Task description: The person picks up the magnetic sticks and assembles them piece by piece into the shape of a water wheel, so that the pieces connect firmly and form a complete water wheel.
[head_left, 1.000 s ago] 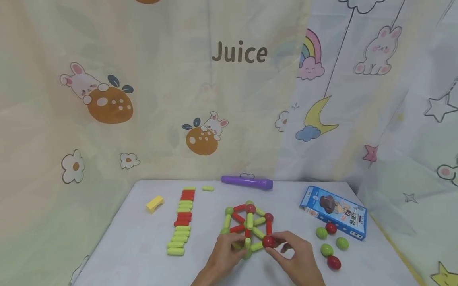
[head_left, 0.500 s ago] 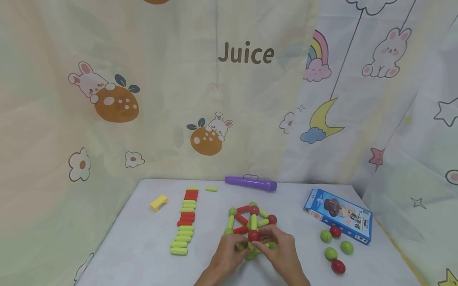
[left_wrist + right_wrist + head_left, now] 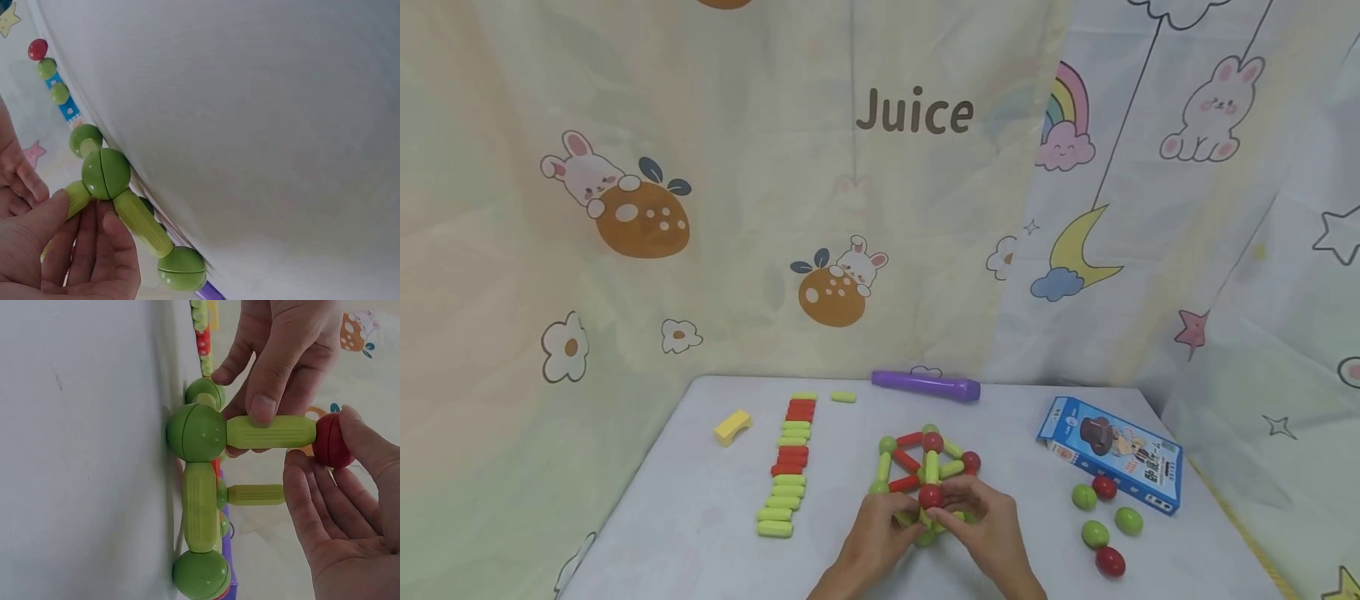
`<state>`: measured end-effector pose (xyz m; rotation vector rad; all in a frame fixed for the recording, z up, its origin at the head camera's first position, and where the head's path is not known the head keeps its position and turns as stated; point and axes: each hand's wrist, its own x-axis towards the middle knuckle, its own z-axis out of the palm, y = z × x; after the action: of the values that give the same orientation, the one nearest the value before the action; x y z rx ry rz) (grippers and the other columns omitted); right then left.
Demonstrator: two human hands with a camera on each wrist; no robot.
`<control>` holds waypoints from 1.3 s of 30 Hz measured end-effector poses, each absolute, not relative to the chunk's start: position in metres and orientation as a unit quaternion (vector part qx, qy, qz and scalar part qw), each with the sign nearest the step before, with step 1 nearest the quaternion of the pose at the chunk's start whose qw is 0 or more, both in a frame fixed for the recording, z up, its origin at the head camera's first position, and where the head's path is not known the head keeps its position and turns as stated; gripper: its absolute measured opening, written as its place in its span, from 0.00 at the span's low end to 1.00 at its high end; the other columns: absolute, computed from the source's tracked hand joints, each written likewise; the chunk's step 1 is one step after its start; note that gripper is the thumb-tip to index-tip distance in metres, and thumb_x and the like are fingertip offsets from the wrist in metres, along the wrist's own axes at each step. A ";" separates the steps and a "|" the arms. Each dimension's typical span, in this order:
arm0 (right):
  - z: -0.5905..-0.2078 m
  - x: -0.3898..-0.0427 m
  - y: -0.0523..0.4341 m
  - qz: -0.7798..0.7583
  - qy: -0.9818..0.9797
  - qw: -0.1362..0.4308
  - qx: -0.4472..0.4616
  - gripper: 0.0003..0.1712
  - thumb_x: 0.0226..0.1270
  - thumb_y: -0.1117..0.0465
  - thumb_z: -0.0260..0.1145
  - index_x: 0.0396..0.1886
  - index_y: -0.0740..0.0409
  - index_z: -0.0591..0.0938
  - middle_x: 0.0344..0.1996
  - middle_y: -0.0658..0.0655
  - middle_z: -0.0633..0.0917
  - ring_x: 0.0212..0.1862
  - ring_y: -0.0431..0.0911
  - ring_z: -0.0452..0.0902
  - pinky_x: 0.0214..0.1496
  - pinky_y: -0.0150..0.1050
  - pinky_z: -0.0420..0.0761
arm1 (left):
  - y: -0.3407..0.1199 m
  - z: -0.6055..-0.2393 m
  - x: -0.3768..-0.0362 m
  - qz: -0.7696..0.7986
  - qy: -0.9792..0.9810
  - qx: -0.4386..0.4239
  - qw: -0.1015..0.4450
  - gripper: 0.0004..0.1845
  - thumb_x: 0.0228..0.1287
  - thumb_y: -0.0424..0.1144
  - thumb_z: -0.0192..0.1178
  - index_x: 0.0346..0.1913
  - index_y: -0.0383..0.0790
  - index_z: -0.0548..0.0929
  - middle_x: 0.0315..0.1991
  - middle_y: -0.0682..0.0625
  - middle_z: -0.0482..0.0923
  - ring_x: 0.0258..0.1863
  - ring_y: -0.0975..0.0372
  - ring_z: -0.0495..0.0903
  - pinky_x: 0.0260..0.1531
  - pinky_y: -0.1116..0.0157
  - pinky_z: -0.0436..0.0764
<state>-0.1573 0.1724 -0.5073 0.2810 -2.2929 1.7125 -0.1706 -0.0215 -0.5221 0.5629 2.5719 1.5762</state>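
A construction frame of red and green rods and balls stands on the table between my hands. My left hand pinches an upright green rod, which rises from a green ball at the near corner. At the rod's upper end, my right hand holds a red ball between thumb and fingers. Ball and rod touch in the right wrist view. Another upright green rod with a red ball on it stands behind. My hands hide part of the frame's near side.
Left of the frame, several red and green rods lie in a column. A yellow arch block lies farther left, and a purple stick at the back. Several loose balls lie at right by a blue box.
My right hand has carried the red ball leftward onto the upper end of the upright green rod. My left hand has stayed on that rod. Over the last half second little differs.
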 end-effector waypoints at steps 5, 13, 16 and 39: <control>-0.510 -0.157 0.171 0.603 -0.779 0.141 0.100 0.21 0.52 0.73 0.85 0.44 0.55 0.89 0.40 0.49 0.92 0.38 0.44 0.90 0.43 0.40 0.91 | -0.020 -0.522 -0.170 0.512 0.838 0.187 0.030 0.10 0.64 0.32 0.78 0.47 0.43 0.95 0.39 0.56 0.93 0.32 0.72 0.77 0.32 0.71 0.79; -0.510 -0.157 0.169 0.606 -0.778 0.134 0.097 0.20 0.54 0.71 0.85 0.45 0.56 0.89 0.40 0.51 0.92 0.38 0.43 0.90 0.44 0.39 0.90 | -0.019 -0.522 -0.170 0.516 0.835 0.192 0.017 0.09 0.64 0.31 0.78 0.45 0.44 0.95 0.38 0.61 0.92 0.32 0.73 0.78 0.32 0.71 0.80; -0.510 -0.157 0.169 0.607 -0.778 0.131 0.092 0.20 0.53 0.71 0.85 0.45 0.55 0.89 0.40 0.49 0.92 0.38 0.43 0.90 0.45 0.39 0.90 | -0.019 -0.524 -0.171 0.515 0.836 0.190 0.018 0.10 0.63 0.30 0.78 0.45 0.45 0.95 0.38 0.61 0.91 0.33 0.73 0.79 0.33 0.71 0.81; -0.518 -0.157 0.192 0.575 -0.811 0.045 0.096 0.22 0.58 0.61 0.85 0.52 0.52 0.88 0.46 0.49 0.92 0.48 0.44 0.89 0.52 0.40 0.89 | -0.036 -0.508 -0.179 0.505 0.845 0.169 0.047 0.13 0.69 0.36 0.75 0.54 0.47 0.92 0.48 0.56 0.91 0.44 0.67 0.83 0.40 0.70 0.84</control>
<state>-0.1568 0.1917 -0.5184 0.2944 -2.4791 1.7555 -0.1793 -0.0355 -0.5083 0.5146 2.5788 1.5419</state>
